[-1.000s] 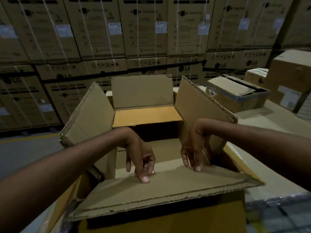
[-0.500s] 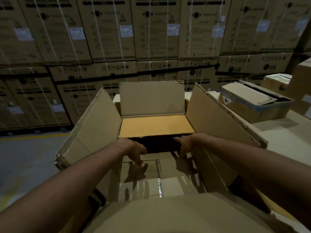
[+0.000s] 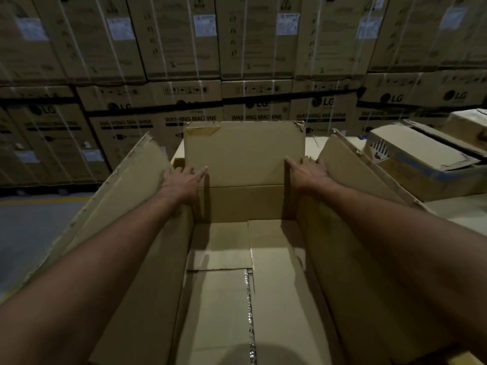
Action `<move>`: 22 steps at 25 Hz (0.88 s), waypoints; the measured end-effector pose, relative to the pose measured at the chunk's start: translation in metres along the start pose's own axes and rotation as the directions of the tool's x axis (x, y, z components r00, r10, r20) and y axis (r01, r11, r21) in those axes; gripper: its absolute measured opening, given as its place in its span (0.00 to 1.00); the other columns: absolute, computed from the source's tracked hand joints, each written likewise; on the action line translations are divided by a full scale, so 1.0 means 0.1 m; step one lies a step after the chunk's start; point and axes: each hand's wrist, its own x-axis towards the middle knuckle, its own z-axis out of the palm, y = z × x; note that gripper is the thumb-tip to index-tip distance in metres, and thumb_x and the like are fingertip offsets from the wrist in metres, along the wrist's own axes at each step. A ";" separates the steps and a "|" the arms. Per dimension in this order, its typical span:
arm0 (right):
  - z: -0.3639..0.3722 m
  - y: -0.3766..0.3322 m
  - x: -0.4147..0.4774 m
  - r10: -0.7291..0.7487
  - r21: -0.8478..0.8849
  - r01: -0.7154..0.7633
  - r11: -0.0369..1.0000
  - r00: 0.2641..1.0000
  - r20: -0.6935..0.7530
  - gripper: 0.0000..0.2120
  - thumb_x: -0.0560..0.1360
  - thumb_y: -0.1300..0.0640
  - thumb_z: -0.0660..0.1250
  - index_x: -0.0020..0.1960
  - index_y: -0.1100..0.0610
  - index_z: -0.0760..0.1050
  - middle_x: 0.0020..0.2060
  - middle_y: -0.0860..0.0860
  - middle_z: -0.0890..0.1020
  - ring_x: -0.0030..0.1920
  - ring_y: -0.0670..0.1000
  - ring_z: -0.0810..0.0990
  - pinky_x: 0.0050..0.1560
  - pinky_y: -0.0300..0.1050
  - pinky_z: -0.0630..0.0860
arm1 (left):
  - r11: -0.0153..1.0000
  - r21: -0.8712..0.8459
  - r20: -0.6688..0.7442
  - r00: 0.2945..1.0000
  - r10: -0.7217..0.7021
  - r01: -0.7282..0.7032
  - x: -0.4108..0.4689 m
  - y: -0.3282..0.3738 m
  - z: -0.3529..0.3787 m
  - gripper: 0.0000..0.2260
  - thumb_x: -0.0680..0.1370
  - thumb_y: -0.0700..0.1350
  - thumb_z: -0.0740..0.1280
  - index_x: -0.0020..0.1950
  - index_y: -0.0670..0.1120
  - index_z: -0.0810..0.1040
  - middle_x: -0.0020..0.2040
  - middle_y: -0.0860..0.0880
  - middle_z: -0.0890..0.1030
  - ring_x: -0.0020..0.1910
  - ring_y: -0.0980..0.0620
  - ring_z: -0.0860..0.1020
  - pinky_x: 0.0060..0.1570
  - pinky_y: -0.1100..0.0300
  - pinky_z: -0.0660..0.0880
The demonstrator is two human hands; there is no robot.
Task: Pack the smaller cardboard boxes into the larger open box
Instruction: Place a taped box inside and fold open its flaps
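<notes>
A: So, what is the person doing with the large open brown cardboard box [image 3: 221,306]?

B: Both arms reach across it to its far end. The left hand [image 3: 181,181] lies flat at the far left corner, fingers straight and holding nothing, against the upright far flap [image 3: 243,151]. The right hand [image 3: 311,175] mirrors it at the far right corner, fingers also stretched out, gripping nothing.

A: Why there?

B: Likely to push that flap back and stand it up. The mouth has to be wide for packing. The long left side flap [image 3: 126,196] and right side flap [image 3: 350,175] lean outward for the same reason, it seems.

A: And inside the big box?

B: Nothing but its bare floor, with a strip of silvery tape [image 3: 249,306] along the bottom seam. No smaller box is in yet, so the packing proper looks not yet started.

A: Where are the smaller ones?

B: To the right of the big box, on the pale table [image 3: 463,212]: a low brown cardboard box with a blue band [image 3: 421,164] and loose top flaps, well apart from either hand. Beyond it is another small carton [image 3: 466,125], partly cut off by the frame edge. Behind the big box stands a wall of stacked washing-machine cartons [image 3: 184,40] — not part of the job, judging by size.
</notes>
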 end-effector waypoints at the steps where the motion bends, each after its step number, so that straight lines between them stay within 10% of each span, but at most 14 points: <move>1: 0.09 0.03 0.05 -0.016 -0.070 0.016 0.997 1.000 -0.006 0.36 0.83 0.50 0.61 0.84 0.47 0.45 0.70 0.62 0.73 0.70 0.61 0.72 0.76 0.60 0.56 | 1.000 0.022 -0.016 1.000 -0.016 0.017 0.05 -0.05 0.06 0.39 0.80 0.56 0.66 0.84 0.56 0.46 0.78 0.45 0.66 0.75 0.43 0.65 0.75 0.41 0.61; 5: 0.39 0.02 0.14 -0.073 -0.252 0.055 0.966 0.995 -0.062 0.35 0.85 0.53 0.55 0.84 0.52 0.36 0.63 0.59 0.79 0.65 0.59 0.75 0.76 0.57 0.54 | 0.973 0.231 -0.051 0.998 0.027 -0.014 0.11 -0.08 0.27 0.38 0.81 0.50 0.64 0.83 0.56 0.44 0.67 0.48 0.79 0.70 0.44 0.71 0.75 0.43 0.58; 16: 0.52 0.05 0.09 -0.090 -0.403 0.070 0.913 0.995 -0.032 0.36 0.85 0.51 0.54 0.83 0.54 0.34 0.63 0.59 0.79 0.64 0.59 0.73 0.69 0.57 0.62 | 0.923 0.374 0.016 0.996 0.091 -0.091 0.07 -0.05 0.30 0.39 0.82 0.47 0.63 0.84 0.52 0.41 0.74 0.46 0.71 0.72 0.44 0.69 0.75 0.44 0.59; 22: 0.14 -0.07 -0.38 -0.174 -0.437 0.095 0.894 0.974 -0.145 0.12 0.82 0.50 0.63 0.60 0.53 0.79 0.55 0.53 0.80 0.60 0.54 0.74 0.67 0.56 0.66 | 0.981 0.153 0.101 0.990 0.101 -0.116 -0.32 -0.02 0.04 0.37 0.81 0.50 0.66 0.84 0.55 0.47 0.79 0.46 0.65 0.77 0.44 0.64 0.75 0.46 0.62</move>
